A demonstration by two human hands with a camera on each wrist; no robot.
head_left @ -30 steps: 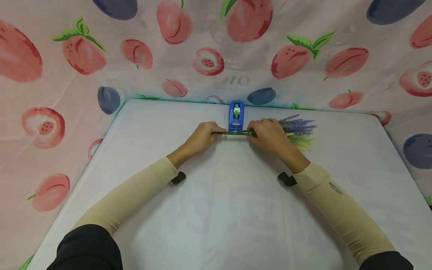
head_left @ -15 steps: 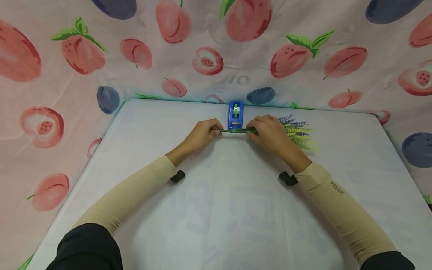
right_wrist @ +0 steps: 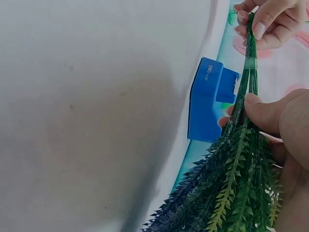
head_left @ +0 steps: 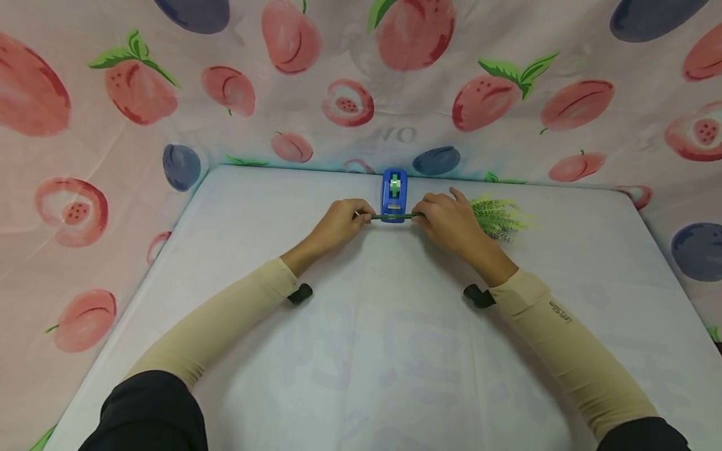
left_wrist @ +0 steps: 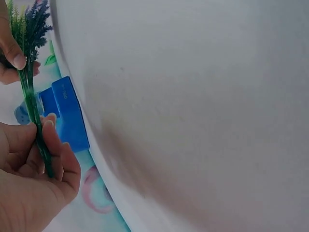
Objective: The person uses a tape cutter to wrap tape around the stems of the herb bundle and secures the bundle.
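Note:
Both hands hold a bunch of artificial lavender stems level, its feathery heads pointing right. My left hand pinches the bare stem ends between thumb and fingers. Closer to the heads, my right hand pinches the stems, one finger raised. Purple and yellow-green heads spread below the right hand in the right wrist view. A shiny band of clear tape wraps the stems between the hands. Just behind the stems stands a blue tape dispenser, its near end overlapped by them in the head view.
A white-covered table stretches out under both forearms. Behind it and at the left hangs a pink cloth printed with peaches. Dark wrist cameras sit below the beige sleeves.
The bunch has turned about its length: purple heads showed on top earlier, yellow-green ones do now. A right finger has lifted. Both hands stay in nearly the same place.

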